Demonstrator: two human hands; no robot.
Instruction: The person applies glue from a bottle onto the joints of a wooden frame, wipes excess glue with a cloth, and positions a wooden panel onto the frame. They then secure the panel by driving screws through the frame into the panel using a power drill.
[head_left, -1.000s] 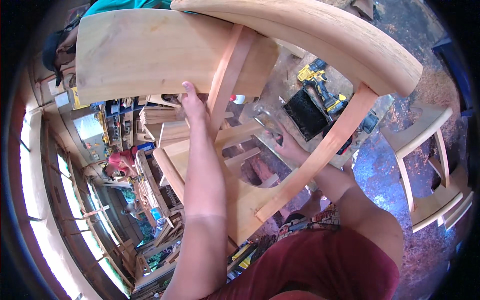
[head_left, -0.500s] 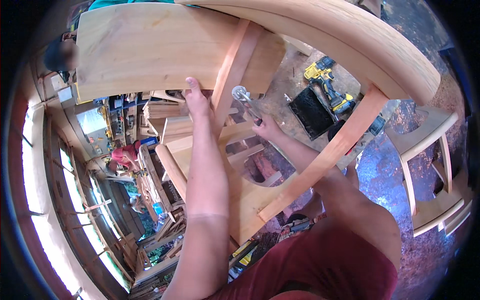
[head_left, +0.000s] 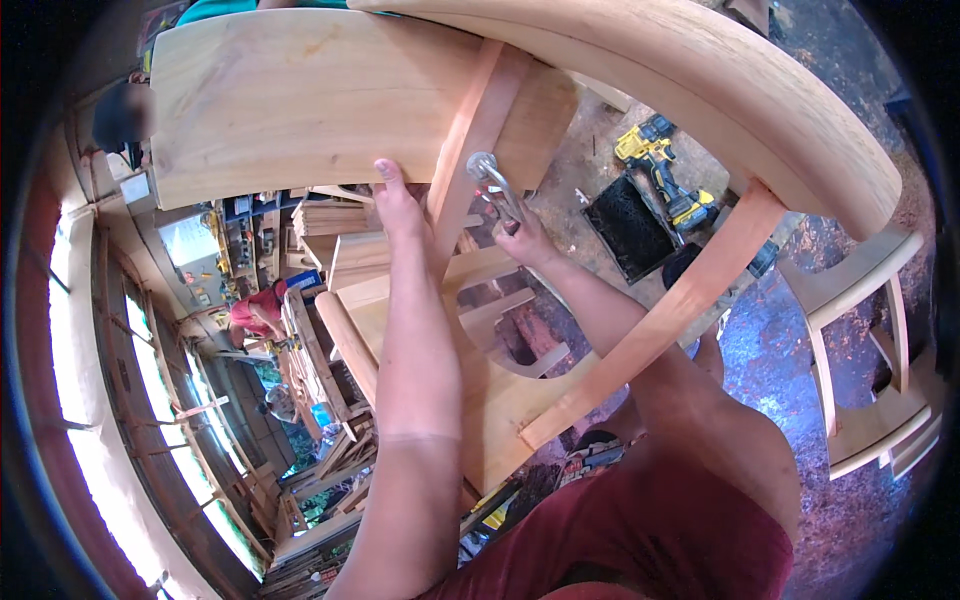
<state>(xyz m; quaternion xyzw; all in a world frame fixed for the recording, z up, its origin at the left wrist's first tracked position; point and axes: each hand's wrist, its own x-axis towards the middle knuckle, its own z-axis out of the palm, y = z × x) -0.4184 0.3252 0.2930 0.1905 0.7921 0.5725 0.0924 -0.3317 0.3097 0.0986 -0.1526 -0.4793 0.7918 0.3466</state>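
A wooden furniture frame fills the space in front of me: a wide pale panel (head_left: 300,95), an upright slat (head_left: 462,150) crossing it and a thick curved rail (head_left: 660,75) above. My left hand (head_left: 397,208) grips the panel's lower edge beside the slat, thumb showing and the other fingers hidden. In my right hand (head_left: 525,240) is a metal locking clamp (head_left: 497,188), held by its handles. Its round pad lies at the slat's right edge; whether it presses on the wood I cannot tell. A second slat (head_left: 660,310) runs over my right forearm.
Beyond my right hand are a black tray (head_left: 630,230) and yellow-black cordless power tools (head_left: 650,150). Another wooden frame (head_left: 860,350) stands at the right. Two people, one in red (head_left: 262,312), are at the left, near stacked timber (head_left: 315,375).
The clamp has come up against the slat's edge, its round pad higher than before. My right hand has shifted slightly up and left; my left hand keeps its hold.
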